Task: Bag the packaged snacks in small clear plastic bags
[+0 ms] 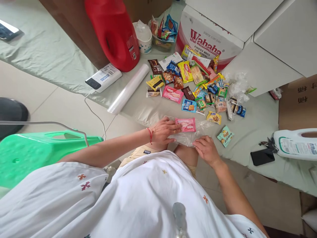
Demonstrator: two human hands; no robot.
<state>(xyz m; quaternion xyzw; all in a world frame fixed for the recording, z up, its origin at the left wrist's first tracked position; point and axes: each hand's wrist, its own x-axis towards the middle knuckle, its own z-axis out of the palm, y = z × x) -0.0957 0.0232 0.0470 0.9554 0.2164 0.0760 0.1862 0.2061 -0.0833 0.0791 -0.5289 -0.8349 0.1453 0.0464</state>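
My left hand [164,130] lies on a clear plastic bag [190,136], its fingers spread flat and touching a pink wafer packet [186,124] inside or on the bag. On the bag's near edge, my right hand [206,149] rests with its fingers curled and pinching the plastic. The bag lies on a pale green cloth [247,132] in front of my knees.
Several snack packets [195,86] are scattered beyond the bag. A roll of clear film [128,88], a white device [104,77], a red jug [114,33] and a Wahaha box [208,39] stand further back. A phone [262,156] and white bottle [296,143] lie right; a green stool [37,152] stands left.
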